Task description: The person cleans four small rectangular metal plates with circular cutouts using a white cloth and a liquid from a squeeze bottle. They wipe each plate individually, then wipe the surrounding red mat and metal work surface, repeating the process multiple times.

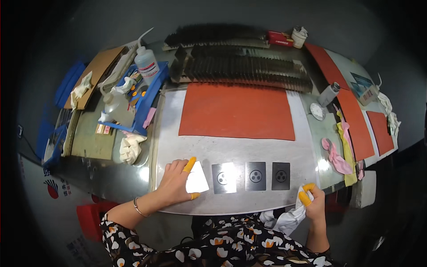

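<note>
My left hand (178,180), with yellow finger cots on thumb and a fingertip, grips a bright metal plate (197,179) by its edges at the left end of a row. Glare hides whatever marks that plate bears. To its right lie three dark rectangular plates: the nearest plate (224,179), the middle plate (255,176) and the far-right plate (280,176). Each shows a round emblem with dots. My right hand (315,202), also in yellow finger cots, is closed on a crumpled white cloth (291,219) at the table's front edge, right of the row.
An orange-red mat (235,111) lies beyond the plates, before racks (244,66) of upright dark plates. On the left, a blue tray (153,100) holds squeeze bottles (147,62). A metal flask (329,93) and pink and yellow cloths (340,155) are on the right.
</note>
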A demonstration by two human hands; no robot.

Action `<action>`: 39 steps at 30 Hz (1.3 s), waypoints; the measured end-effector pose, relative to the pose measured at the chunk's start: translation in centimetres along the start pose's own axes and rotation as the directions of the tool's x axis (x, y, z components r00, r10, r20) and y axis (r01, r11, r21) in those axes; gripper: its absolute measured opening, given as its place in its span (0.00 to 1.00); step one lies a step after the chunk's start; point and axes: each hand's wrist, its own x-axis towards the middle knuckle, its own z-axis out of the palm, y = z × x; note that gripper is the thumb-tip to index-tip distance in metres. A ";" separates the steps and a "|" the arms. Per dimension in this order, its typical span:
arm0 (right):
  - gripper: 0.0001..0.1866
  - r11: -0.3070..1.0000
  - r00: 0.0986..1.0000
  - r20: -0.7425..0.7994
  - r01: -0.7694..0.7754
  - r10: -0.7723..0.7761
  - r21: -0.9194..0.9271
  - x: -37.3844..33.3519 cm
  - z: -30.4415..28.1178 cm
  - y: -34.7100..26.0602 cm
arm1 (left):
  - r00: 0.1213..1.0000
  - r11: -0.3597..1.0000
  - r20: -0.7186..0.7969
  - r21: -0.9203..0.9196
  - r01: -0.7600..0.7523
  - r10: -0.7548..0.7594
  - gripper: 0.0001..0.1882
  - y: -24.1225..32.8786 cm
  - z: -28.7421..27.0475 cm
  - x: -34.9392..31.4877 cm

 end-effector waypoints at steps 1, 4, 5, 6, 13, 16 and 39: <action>0.09 1.000 0.998 -0.057 -0.009 0.009 0.008 0.2 -1.3 0.7 | 1.000 0.999 0.006 0.033 -0.027 0.027 0.52 0.1 -0.7 0.6; 0.09 1.000 0.977 -0.213 0.001 0.001 0.009 1.0 -4.8 3.1 | 0.990 0.997 -0.134 -0.047 -0.053 0.047 0.52 0.0 -4.2 5.0; 0.09 1.000 0.967 -0.254 0.008 -0.007 0.003 1.3 -5.7 4.3 | 0.977 0.997 -0.212 -0.058 -0.044 0.030 0.52 0.3 -5.7 7.2; 0.10 0.999 0.957 -0.287 0.041 -0.043 -0.014 1.5 -6.3 5.9 | 0.952 0.992 -0.279 -0.002 -0.129 0.123 0.52 0.5 -7.3 9.4; 0.09 0.969 0.949 -0.305 0.004 0.073 0.245 1.6 -6.9 8.9 | 0.931 0.986 -0.325 0.067 -0.155 0.169 0.42 7.5 -16.1 31.6; 0.09 0.956 0.962 -0.239 -0.062 0.134 0.286 1.9 -7.3 8.6 | 0.934 0.976 -0.286 0.108 -0.188 0.211 0.46 11.9 -15.7 41.3; 0.13 0.995 0.949 -0.309 -0.037 0.063 0.088 2.0 -8.7 9.0 | 0.919 0.878 0.054 0.279 -0.388 0.389 0.32 15.1 -4.3 60.0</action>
